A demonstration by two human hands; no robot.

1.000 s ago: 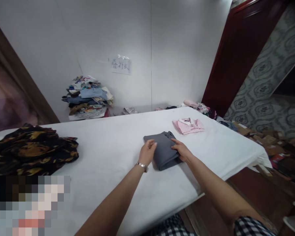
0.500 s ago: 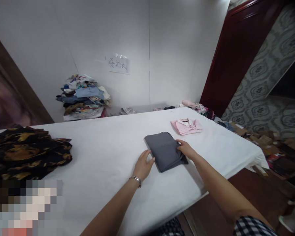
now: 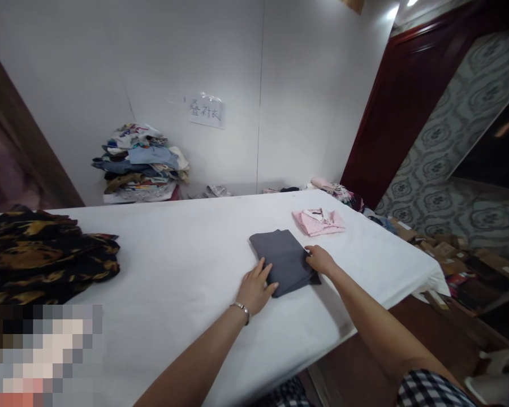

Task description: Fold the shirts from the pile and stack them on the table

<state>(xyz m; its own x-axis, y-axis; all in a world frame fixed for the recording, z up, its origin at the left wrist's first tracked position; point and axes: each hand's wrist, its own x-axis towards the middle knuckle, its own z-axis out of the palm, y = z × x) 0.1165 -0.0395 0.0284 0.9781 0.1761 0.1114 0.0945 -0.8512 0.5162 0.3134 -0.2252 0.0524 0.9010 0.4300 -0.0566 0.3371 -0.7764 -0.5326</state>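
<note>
A dark grey garment (image 3: pixel 284 260), folded into a flat rectangle, lies on the white-covered table (image 3: pixel 178 265) in front of me. Its kind does not show, and a small flap sticks out at its lower right corner. My left hand (image 3: pixel 257 285), with a silver bracelet at the wrist, rests with spread fingers along the garment's left edge, fingertips touching it. At the opposite edge, my right hand (image 3: pixel 320 260) has its fingers bent around the cloth, gripping it. Just beyond lies a folded pink shirt (image 3: pixel 324 224) with a white collar.
A heap of black patterned cloth (image 3: pixel 46 254) sits on the table's left end. Behind the table rises a pile of clothes (image 3: pixel 144 161) against the wall, under a paper sign (image 3: pixel 207 111). Cardboard boxes (image 3: pixel 445 251) and other clutter lie beyond the right edge.
My left hand has moved slightly right, onto the grey garment's left edge. My right hand stays at the right edge. The camera view has shifted a little.
</note>
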